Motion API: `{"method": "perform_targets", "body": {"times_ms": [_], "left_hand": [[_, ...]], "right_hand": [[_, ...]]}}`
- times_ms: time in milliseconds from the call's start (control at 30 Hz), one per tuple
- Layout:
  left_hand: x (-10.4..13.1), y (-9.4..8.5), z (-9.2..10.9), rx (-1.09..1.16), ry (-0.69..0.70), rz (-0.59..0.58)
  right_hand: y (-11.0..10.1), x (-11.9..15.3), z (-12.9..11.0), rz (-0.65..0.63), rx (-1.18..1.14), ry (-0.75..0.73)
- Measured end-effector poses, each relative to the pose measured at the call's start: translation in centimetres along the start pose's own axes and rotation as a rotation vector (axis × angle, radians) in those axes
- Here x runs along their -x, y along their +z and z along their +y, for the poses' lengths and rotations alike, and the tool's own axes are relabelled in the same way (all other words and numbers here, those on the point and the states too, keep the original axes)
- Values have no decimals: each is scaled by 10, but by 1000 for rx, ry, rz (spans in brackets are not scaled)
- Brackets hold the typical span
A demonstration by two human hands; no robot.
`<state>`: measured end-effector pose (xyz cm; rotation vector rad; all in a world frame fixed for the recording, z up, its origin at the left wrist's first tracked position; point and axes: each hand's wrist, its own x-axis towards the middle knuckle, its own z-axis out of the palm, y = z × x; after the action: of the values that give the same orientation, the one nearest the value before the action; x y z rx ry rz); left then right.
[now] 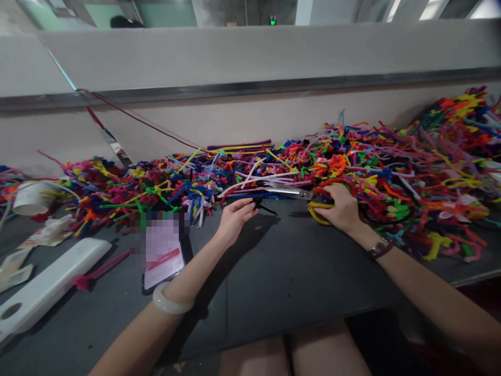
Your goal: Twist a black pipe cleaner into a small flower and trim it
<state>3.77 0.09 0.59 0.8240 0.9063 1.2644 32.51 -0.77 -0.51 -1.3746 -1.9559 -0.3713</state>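
Observation:
My left hand [236, 220] pinches a small black piece of pipe cleaner [258, 203] above the dark table, with one black end sticking out to the right. In my right hand [341, 210] is a pair of scissors [291, 191] with red and yellow handles. Their silver blades point left, toward the heap and just above the black piece. Whether the blades are parted is hard to make out. Right behind both hands lies a long heap of coloured pipe cleaners [282, 162], with a white one stretching toward the scissors.
A phone [166, 261] with a lit screen lies left of my left forearm. Farther left are a long white device [55, 287], a pink pipe cleaner [105, 266] and a white cup [33, 198]. A pale partition [250, 57] stands behind the heap, with a red cord [144, 120] against it.

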Motion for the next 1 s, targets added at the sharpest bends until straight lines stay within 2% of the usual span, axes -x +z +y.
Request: {"method": "perform_targets", "body": {"times_ms": [300, 567, 833, 933, 1000], "left_hand": [[1, -1, 2, 8, -79, -65], [1, -1, 0, -25, -50, -101], [3, 0, 1, -102, -17, -141], [4, 1, 2, -78, 3, -153], [5, 2, 2, -65, 16, -146]], "right_hand": [[1, -1, 7, 15, 40, -8], [-1, -2, 1, 50, -46, -12], [-2, -3, 5, 53, -92, -153], [-4, -2, 4, 53, -142, -113], [-7, -2, -1, 37, -259, 9]]}}
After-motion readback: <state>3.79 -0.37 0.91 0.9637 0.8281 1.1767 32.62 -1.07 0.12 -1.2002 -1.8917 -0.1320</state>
